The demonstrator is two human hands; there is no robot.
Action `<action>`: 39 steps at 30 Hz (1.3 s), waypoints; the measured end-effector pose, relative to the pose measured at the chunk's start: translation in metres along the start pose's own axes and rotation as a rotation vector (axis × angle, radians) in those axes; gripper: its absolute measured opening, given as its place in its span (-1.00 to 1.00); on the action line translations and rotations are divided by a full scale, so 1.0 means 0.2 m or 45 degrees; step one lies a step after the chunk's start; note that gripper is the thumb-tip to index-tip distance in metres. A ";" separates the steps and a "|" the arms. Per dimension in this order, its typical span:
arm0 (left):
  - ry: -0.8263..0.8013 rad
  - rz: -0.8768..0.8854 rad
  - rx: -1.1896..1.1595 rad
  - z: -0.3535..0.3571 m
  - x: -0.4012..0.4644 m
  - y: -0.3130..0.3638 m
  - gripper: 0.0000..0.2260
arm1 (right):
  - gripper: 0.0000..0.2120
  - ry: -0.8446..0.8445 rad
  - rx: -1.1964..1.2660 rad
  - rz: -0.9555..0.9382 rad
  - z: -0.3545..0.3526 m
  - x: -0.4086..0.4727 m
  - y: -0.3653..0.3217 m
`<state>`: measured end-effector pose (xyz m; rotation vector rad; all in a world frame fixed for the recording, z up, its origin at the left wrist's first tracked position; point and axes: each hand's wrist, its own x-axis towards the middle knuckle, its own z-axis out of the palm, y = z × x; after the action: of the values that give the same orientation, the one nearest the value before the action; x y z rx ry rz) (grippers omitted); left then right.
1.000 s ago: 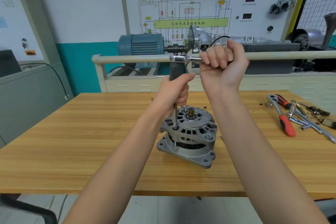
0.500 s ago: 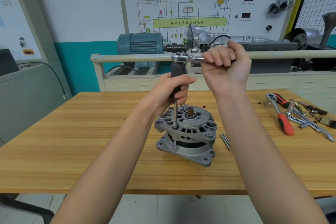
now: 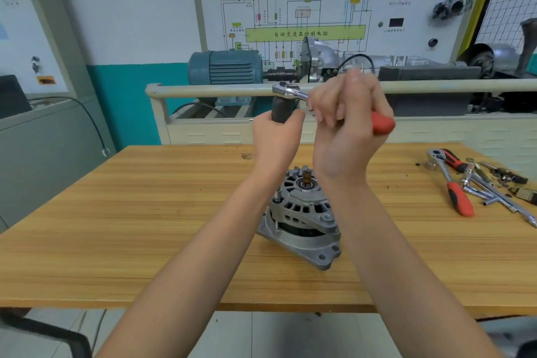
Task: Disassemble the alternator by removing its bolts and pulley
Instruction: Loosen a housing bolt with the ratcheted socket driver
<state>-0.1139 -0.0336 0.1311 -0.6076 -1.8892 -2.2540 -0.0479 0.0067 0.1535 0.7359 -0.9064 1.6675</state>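
Wood-grain table in front of us, with a wiring-diagram board and blue motor on the wall side and loose tools off to the right. The alternator sits mid-table, shaft up. Our left hand wraps the dark grip above it, while our right hand is curled round the red-handled ratchet, a bit blurred.

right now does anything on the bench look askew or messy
The alternator sits tilted on the table, its lower flange lifted on the left. To the right, loose wrenches lie in a heap with dark crumbs scattered around them.
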 end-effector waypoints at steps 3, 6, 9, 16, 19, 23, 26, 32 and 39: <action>-0.008 0.020 -0.007 -0.01 0.00 -0.01 -0.64 | -0.65 -0.021 -0.105 -0.050 0.03 -0.01 0.01; -0.209 -0.037 -0.072 -0.07 0.01 -0.01 -0.67 | -0.52 0.079 0.240 0.264 -0.01 0.07 0.00; -0.614 -0.079 -0.226 -0.15 0.04 0.02 -0.70 | -0.45 0.321 0.654 0.705 -0.09 0.18 0.01; -0.779 -0.144 -0.178 -0.13 0.06 0.04 -0.55 | -0.51 0.480 0.867 0.835 -0.14 0.23 0.05; -0.675 -0.158 -0.175 -0.13 0.06 0.04 -0.50 | -0.48 0.412 0.720 0.699 -0.12 0.18 0.03; -0.330 -0.112 -0.074 -0.07 0.05 0.04 -0.59 | -0.56 0.177 0.331 0.353 -0.05 0.09 0.02; -0.185 -0.089 -0.003 -0.03 0.04 0.04 -0.67 | -0.70 -0.014 -0.155 -0.052 0.01 0.00 0.03; -0.460 -0.132 -0.077 -0.09 0.06 0.04 -0.63 | -0.61 0.062 -0.016 0.114 -0.01 0.06 0.02; -0.747 -0.116 -0.156 -0.12 0.06 0.05 -0.58 | -0.51 0.500 0.794 0.820 -0.17 0.23 0.03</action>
<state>-0.1266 -0.0574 0.1421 -1.3519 -2.0470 -2.4478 -0.0672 0.0565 0.1722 0.4961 -0.3354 2.6148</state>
